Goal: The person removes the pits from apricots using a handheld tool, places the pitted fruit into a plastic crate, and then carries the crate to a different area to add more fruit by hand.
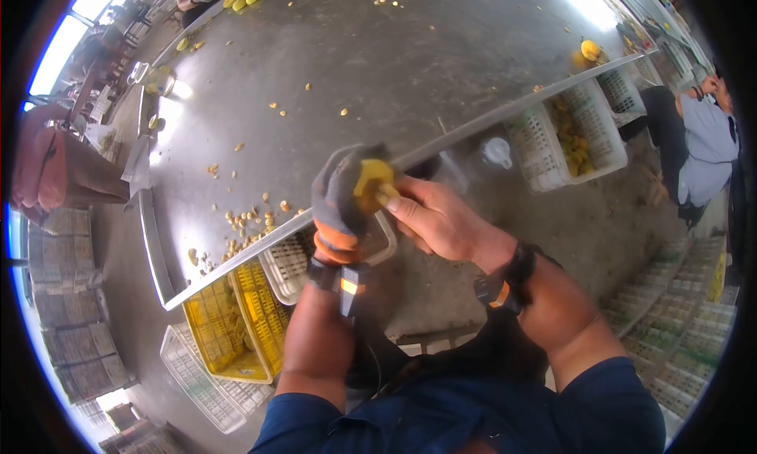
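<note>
My left hand (339, 198), in a dark grey glove with an orange cuff, is wrapped round a yellow fruit (374, 178) in front of the metal table's near edge. My bare right hand (438, 217) is closed against the fruit's right side. Between its thumb and forefinger shows a short tan, handle-like thing (386, 194); I cannot tell what its hidden part is. Small brown and yellow bits (248, 217) lie scattered on the grey metal table (331, 52), thickest left of my left hand.
A yellow crate (221, 328) and white crates stand below the table at left. Another white crate (572, 135) with yellow pieces is at right, near a seated person (702, 146). Whole yellow-green fruits (240, 1) lie at the table's far left. A raised metal rim (236, 261) borders the table.
</note>
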`<state>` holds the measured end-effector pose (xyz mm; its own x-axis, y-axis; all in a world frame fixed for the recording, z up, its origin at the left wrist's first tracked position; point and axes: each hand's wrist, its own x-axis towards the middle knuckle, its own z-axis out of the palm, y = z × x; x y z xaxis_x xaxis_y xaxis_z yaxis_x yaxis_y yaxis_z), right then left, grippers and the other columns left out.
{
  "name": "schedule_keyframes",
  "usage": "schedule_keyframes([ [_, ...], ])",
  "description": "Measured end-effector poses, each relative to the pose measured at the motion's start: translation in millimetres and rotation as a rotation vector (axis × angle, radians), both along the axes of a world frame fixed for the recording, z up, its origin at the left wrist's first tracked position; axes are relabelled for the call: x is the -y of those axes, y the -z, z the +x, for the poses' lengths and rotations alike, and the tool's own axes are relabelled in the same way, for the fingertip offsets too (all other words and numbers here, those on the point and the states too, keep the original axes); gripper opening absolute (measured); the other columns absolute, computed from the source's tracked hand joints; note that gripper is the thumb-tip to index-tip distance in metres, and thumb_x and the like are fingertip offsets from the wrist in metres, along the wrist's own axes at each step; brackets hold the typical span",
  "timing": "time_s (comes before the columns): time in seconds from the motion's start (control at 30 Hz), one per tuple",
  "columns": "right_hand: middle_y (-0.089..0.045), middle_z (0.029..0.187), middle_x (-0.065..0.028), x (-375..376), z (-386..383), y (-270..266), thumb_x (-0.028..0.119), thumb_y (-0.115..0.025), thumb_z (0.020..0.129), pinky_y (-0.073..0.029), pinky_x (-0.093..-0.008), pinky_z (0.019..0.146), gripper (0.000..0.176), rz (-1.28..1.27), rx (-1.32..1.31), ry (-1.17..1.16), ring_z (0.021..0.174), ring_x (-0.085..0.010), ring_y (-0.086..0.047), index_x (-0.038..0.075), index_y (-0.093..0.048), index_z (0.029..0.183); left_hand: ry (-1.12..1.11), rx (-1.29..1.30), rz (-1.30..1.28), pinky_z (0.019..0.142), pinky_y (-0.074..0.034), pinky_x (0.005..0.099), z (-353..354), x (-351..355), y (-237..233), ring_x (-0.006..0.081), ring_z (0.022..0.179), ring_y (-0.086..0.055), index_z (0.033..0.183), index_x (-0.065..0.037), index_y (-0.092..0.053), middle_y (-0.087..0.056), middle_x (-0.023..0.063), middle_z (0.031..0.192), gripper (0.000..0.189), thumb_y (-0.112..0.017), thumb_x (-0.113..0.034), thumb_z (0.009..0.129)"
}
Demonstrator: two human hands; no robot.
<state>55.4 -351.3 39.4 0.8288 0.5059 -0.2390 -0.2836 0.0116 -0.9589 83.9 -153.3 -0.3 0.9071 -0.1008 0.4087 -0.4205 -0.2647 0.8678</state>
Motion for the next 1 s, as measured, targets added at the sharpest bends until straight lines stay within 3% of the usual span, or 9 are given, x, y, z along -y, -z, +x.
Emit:
schedule_keyframes([
  [0.1, -0.053, 0.072, 0.0021, 4.3, -2.7, -9.0, 0.038, -0.055, 0.115, -0.037, -0.0262, 0.051, 0.038, 0.119, -0.213, -0.047, 0.056, -0.0060, -0.049, 0.002, -0.064, 0.111, 0.120, -0.253, -0.313, 0.098, -0.059, 0.0404, -2.6, -1.1, -4.9, 0.0288, 0.107, -0.075, 0.127, 0.005, -0.072, -0.076, 0.0193, 0.124, 0.041, -0.055, -0.027, 0.107],
  [0.23, -0.051, 0.070, 0.0021, 7.2, -2.9, -9.2, 0.039, -0.055, 0.115, -0.035, -0.0263, 0.045, 0.037, 0.114, -0.205, -0.062, 0.049, -0.0052, -0.044, 0.003, -0.064, 0.110, 0.240, -0.524, -0.676, 0.102, -0.058, 0.0463, 0.2, 0.2, -4.3, 0.0339, 0.112, -0.074, 0.128, 0.007, -0.071, -0.075, 0.0231, 0.126, 0.047, -0.060, -0.031, 0.102],
  [0.3, -0.051, 0.070, 0.0023, 9.2, -2.8, -12.4, 0.039, -0.055, 0.115, -0.035, -0.0257, 0.046, 0.036, 0.095, -0.193, -0.071, 0.050, -0.0047, -0.044, 0.004, -0.064, 0.110, 0.210, -0.532, -0.752, 0.093, -0.060, 0.0423, 0.2, 6.3, -6.5, 0.0321, 0.103, -0.076, 0.126, 0.008, -0.071, -0.077, 0.0222, 0.116, 0.046, -0.061, -0.030, 0.102],
  [0.43, -0.058, 0.075, -0.0017, 13.9, -3.6, -10.8, 0.036, -0.057, 0.114, -0.043, -0.0307, 0.057, 0.036, 0.022, -0.119, -0.054, 0.062, -0.0105, -0.054, 0.001, -0.064, 0.115, 0.176, -0.557, -0.833, 0.089, -0.061, 0.0416, 0.1, 12.7, -2.7, 0.0325, 0.098, -0.077, 0.125, 0.008, -0.071, -0.078, 0.0221, 0.110, 0.046, -0.062, -0.030, 0.101],
  [0.53, -0.064, 0.081, -0.0081, 9.5, -10.4, -0.4, 0.034, -0.058, 0.113, -0.048, -0.0371, 0.067, 0.036, -0.087, 0.086, 0.012, 0.073, -0.0176, -0.061, -0.001, -0.063, 0.119, 0.251, -0.588, -0.906, 0.103, -0.057, 0.0484, 0.9, 12.8, 7.2, 0.0373, 0.111, -0.072, 0.132, 0.009, -0.068, -0.074, 0.0250, 0.125, 0.055, -0.061, -0.036, 0.101],
  [0.7, -0.068, 0.088, -0.0200, 4.8, -16.5, -6.9, 0.032, -0.057, 0.112, -0.051, -0.0440, 0.074, 0.033, -0.227, 0.334, 0.077, 0.079, -0.0337, -0.068, 0.001, -0.063, 0.123, 0.041, -0.200, -0.355, 0.103, -0.057, 0.0481, -3.2, 14.9, 14.1, 0.0374, 0.112, -0.071, 0.133, 0.008, -0.068, -0.073, 0.0245, 0.125, 0.055, -0.062, -0.037, 0.102],
  [0.8, -0.070, 0.091, -0.0236, -0.2, -18.9, -6.5, 0.031, -0.058, 0.112, -0.052, -0.0473, 0.074, 0.032, -0.282, 0.402, 0.112, 0.086, -0.0448, -0.069, 0.001, -0.062, 0.123, 0.022, -0.281, -0.499, 0.104, -0.056, 0.0477, -11.4, 17.9, 10.7, 0.0379, 0.114, -0.070, 0.135, 0.007, -0.066, -0.072, 0.0239, 0.126, 0.056, -0.063, -0.038, 0.103],
  [0.9, -0.070, 0.093, -0.0254, -4.0, -21.3, -6.6, 0.030, -0.059, 0.111, -0.052, -0.0503, 0.075, 0.031, -0.279, 0.399, 0.142, 0.091, -0.0490, -0.069, 0.001, -0.061, 0.122, -0.036, -0.354, -0.625, 0.106, -0.055, 0.0473, -11.3, 25.0, 15.9, 0.0382, 0.116, -0.070, 0.139, 0.007, -0.064, -0.071, 0.0230, 0.127, 0.058, -0.062, -0.039, 0.104],
  [1.0, -0.071, 0.093, -0.0253, -8.7, -25.4, -4.7, 0.029, -0.059, 0.112, -0.053, -0.0506, 0.076, 0.030, -0.315, 0.429, 0.182, 0.094, -0.0502, -0.069, 0.001, -0.061, 0.121, -0.103, -0.302, -0.561, 0.105, -0.056, 0.0475, -12.9, 29.4, 16.2, 0.0387, 0.115, -0.070, 0.141, 0.006, -0.062, -0.071, 0.0223, 0.127, 0.058, -0.060, -0.040, 0.106],
])
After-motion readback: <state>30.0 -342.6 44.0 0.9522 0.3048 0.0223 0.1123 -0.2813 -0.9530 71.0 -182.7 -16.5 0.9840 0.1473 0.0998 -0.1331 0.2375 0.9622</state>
